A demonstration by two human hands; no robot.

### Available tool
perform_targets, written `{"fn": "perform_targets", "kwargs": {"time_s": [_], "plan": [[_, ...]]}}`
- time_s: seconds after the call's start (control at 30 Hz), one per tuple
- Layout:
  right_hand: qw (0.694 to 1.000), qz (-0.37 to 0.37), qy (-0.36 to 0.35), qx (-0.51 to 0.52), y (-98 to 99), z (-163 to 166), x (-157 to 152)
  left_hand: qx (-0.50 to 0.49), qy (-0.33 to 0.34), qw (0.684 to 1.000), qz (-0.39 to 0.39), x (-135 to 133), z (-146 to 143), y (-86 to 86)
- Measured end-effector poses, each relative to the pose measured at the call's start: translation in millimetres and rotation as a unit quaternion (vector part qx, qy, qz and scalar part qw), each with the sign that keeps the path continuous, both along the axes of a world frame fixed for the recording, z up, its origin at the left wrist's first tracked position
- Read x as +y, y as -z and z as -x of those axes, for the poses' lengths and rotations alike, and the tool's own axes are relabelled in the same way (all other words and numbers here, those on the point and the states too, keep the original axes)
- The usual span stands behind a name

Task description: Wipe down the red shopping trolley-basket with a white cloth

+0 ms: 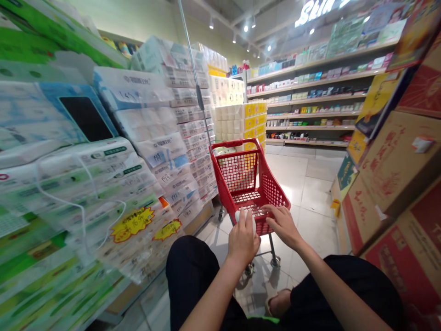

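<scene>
Most of a white object (254, 225) is covered by the left grip (244, 241); what it is cannot be told. At lower left, green packs (37, 285) are smeared by blur. The lit sign (315, 11) is cut by the top edge, cartons (399, 161) by the right. Shelved goods (310, 94) are too small to be identified.

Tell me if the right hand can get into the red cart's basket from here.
Likely yes: the right hand is at the near end of the red cart, whose top is open. The left hand, holding a white item, sits beside it without apparently blocking the way.
</scene>
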State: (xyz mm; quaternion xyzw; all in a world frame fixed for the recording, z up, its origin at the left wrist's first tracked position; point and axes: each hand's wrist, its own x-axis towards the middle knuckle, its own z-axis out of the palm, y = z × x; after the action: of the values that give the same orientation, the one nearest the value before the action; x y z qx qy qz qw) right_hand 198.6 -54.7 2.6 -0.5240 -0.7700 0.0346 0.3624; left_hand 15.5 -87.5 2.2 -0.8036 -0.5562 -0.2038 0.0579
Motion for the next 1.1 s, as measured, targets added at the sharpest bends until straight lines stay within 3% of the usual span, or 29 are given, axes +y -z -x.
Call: {"fn": "perform_targets", "kwargs": {"time_s": [0.13,0.3,0.47,0.53,0.63,0.73,0.93,1.1], "plan": [[0.998,0.02,-0.018,0.064,-3.8,8,-9,-0.066,-0.002,0.997,0.03,-8,-7,-5.4],[0.999,-0.018,-0.036,0.021,4.7,19,-20,-0.186,0.048,0.974,0.116,-10,-8,-10.3],[0.997,-0.041,-0.062,0.006,8.2,12,-17,-0.244,0.113,0.959,0.09,-3,-4,-7.3],[0.997,-0.039,-0.063,0.027,8.3,4,-14,-0.228,0.119,0.965,0.052,3,2,-9.1],[0.998,-0.029,-0.024,0.046,6.7,-3,-11,-0.155,0.079,0.984,-0.03,14,12,-10.8],[0.999,-0.035,0.018,0.011,1.8,0,-10,-0.067,0.055,0.992,-0.087,27,18,-2.7],[0.992,-0.053,0.053,-0.097,-3.2,41,-13,-0.019,0.036,0.994,-0.103,38,7,24.0],[0.986,-0.084,0.094,-0.111,9.6,56,-9,-0.042,0.039,0.993,-0.103,38,6,25.7]]}}
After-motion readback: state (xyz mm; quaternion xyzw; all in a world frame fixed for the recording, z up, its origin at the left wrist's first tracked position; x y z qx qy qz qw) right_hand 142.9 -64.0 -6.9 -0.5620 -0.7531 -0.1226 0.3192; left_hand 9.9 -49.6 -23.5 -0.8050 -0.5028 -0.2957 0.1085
